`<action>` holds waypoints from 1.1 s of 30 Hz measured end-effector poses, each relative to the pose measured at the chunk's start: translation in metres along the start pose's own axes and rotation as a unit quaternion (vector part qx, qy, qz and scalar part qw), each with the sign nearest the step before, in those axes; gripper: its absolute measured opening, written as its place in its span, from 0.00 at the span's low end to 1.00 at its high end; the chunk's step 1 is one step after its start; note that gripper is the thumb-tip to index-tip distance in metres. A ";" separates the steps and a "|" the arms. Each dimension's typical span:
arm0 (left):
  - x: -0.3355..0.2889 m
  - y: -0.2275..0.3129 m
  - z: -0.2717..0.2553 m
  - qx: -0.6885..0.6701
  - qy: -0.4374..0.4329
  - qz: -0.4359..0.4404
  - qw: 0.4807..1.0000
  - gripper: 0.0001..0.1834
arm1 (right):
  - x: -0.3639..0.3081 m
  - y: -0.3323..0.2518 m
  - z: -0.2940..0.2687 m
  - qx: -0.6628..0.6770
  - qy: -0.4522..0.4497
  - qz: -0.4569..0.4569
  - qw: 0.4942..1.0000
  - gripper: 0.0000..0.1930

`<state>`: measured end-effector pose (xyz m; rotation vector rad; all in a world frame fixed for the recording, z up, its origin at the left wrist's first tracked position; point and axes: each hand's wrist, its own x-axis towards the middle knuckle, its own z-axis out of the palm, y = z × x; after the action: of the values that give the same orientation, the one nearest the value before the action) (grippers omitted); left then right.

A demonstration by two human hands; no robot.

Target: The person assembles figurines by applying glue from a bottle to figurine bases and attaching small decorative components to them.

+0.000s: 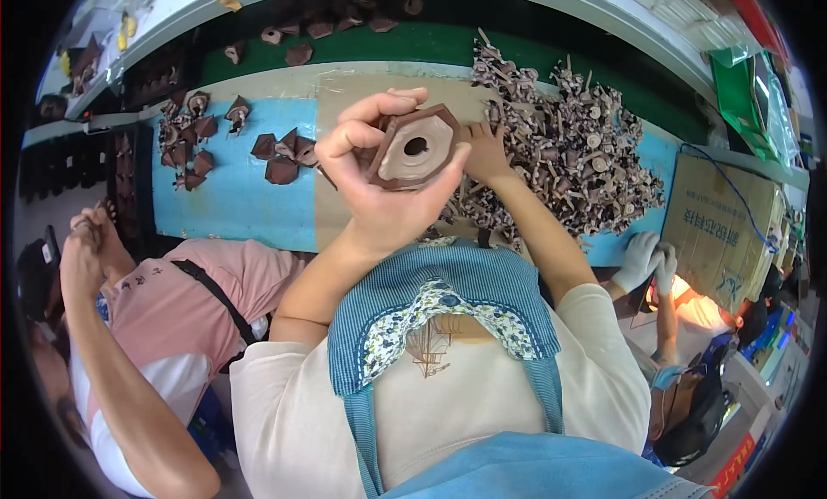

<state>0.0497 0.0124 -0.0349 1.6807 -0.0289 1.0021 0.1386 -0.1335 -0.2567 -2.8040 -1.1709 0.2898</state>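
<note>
My left hand (379, 208) is closed around a brown faceted piece (419, 149), its thumb on one side and fingers on the other. The piece is angular, with a paler ringed face and a dark round hole in the middle. My right hand (488, 154) lies at the near-left edge of a heap of small brown and pale parts (577, 154), its fingers stretched out; the held piece hides part of it. I see nothing gripped in it. To the left, several brown angular pieces (282, 154) sit grouped on the blue table surface (237, 208).
More brown pieces (185, 142) lie at the table's left end, and others (299, 54) along the green strip behind. A cardboard box (715, 223) stands at the right. Co-workers are close on both sides: a pink shirt (189, 305) left, gloved hands (642, 262) right.
</note>
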 end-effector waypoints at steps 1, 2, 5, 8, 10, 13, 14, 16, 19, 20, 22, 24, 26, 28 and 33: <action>0.000 0.000 0.001 0.004 0.005 0.013 1.000 0.40 | 0.000 -0.003 -0.004 0.000 0.001 -0.007 1.000 0.19; 0.001 0.001 0.000 0.008 0.010 0.014 1.000 0.40 | 0.002 -0.005 -0.009 0.007 -0.062 -0.003 0.998 0.19; 0.004 0.005 0.003 0.030 0.033 0.043 0.998 0.40 | 0.005 -0.003 -0.013 0.028 -0.148 0.001 0.989 0.18; 0.004 0.010 0.002 0.012 0.051 0.046 0.998 0.40 | 0.000 0.000 -0.016 0.063 -0.151 -0.003 0.987 0.17; 0.005 0.008 0.000 -0.014 0.043 0.071 0.996 0.41 | -0.005 0.005 -0.020 0.081 -0.129 -0.004 0.988 0.17; 0.002 0.016 -0.003 -0.100 0.039 -0.011 0.994 0.39 | -0.010 0.005 -0.039 0.133 0.001 -0.031 0.991 0.13; -0.003 0.019 -0.009 -0.101 0.041 -0.011 0.994 0.39 | -0.011 -0.005 -0.072 0.311 -0.012 0.038 0.950 0.12; -0.007 0.027 -0.021 -0.166 0.018 -0.207 0.964 0.39 | -0.021 -0.014 -0.113 0.585 0.014 0.131 0.800 0.10; -0.012 0.021 -0.039 -0.234 -0.035 -0.285 0.929 0.35 | -0.039 -0.022 -0.159 0.824 -0.005 0.112 0.555 0.13; -0.014 0.019 -0.040 -0.257 -0.065 -0.328 0.907 0.34 | -0.046 -0.027 -0.174 0.846 -0.001 0.069 0.529 0.15; -0.017 0.023 -0.033 -0.267 -0.065 -0.335 0.901 0.35 | -0.060 -0.036 -0.191 0.864 0.006 0.027 0.503 0.17; -0.018 0.031 -0.026 -0.199 -0.109 -0.343 0.912 0.36 | -0.072 -0.042 -0.198 0.873 0.005 0.000 0.487 0.20; -0.016 0.036 -0.017 -0.200 -0.108 -0.335 0.915 0.35 | -0.084 -0.043 -0.205 0.868 -0.009 0.005 0.496 0.21; -0.014 0.038 -0.012 -0.145 -0.146 -0.258 0.944 0.33 | -0.093 -0.048 -0.211 0.814 0.017 0.006 0.580 0.20; -0.019 0.050 -0.006 -0.111 -0.162 -0.265 0.944 0.31 | -0.100 -0.055 -0.214 0.664 0.193 -0.100 0.716 0.15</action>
<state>0.0099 -0.0104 -0.0073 1.5117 0.0881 0.3018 0.0764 -0.1679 -0.0247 -1.3399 -0.6510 0.3109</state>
